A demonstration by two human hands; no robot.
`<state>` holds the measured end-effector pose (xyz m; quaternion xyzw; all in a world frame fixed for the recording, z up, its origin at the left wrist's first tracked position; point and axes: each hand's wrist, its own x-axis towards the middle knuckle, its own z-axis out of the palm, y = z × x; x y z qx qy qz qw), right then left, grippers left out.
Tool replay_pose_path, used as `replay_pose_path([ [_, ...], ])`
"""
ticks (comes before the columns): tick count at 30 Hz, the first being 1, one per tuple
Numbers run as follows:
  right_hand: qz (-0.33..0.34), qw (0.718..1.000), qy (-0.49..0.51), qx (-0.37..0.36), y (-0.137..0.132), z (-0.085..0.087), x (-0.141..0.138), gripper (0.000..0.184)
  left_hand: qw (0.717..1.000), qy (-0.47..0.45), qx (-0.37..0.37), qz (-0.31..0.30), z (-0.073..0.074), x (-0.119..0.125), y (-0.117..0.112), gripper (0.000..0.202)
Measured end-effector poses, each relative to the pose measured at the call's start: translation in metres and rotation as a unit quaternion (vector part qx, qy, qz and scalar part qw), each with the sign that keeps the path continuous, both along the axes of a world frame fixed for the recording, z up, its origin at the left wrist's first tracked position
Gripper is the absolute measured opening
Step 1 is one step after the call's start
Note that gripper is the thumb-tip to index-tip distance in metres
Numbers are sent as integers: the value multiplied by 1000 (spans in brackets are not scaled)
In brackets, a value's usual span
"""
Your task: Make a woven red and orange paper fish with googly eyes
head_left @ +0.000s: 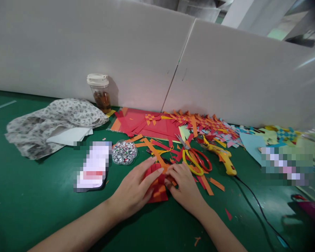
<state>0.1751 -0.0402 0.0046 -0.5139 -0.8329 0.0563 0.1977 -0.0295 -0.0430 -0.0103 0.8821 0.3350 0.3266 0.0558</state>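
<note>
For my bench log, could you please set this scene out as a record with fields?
Surface: green table
Work: red and orange woven paper
Left grip: hand laid over the paper, touching it
Right grip: hand curled at the paper's right side
Tools: red and yellow scissors; yellow glue gun to their right
Left side: phone; clear case of small pieces
By the wall: lidded cup

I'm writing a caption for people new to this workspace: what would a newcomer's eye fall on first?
Probably the left hand and right hand, close together at the lower centre over red and orange woven paper. Just beyond the right hand, scissors with a yellow and a red loop stand out, with a yellow glue gun to their right. Behind these, checkered orange-red pieces line the pale partition.
</note>
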Motion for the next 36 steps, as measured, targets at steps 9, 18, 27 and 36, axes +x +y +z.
replay_pose_path([
  [9, 0, 1000, 6, 28, 2, -1, 2, 3, 993, 86, -53, -56, 2, 1, 1, 36],
  [18, 2, 1000, 13, -8, -1, 7, 1, 9, 991, 106, -49, -66, 7, -2, 2, 26],
  [27, -3, 998, 30, -51, -2, 10, 3, 24, 985, 94, -135, -53, 9, -4, -2, 64],
  [36, 31, 987, 113, 110, -11, 14, 2, 23, 988, 82, -128, -31, 9, -2, -5, 79],
])
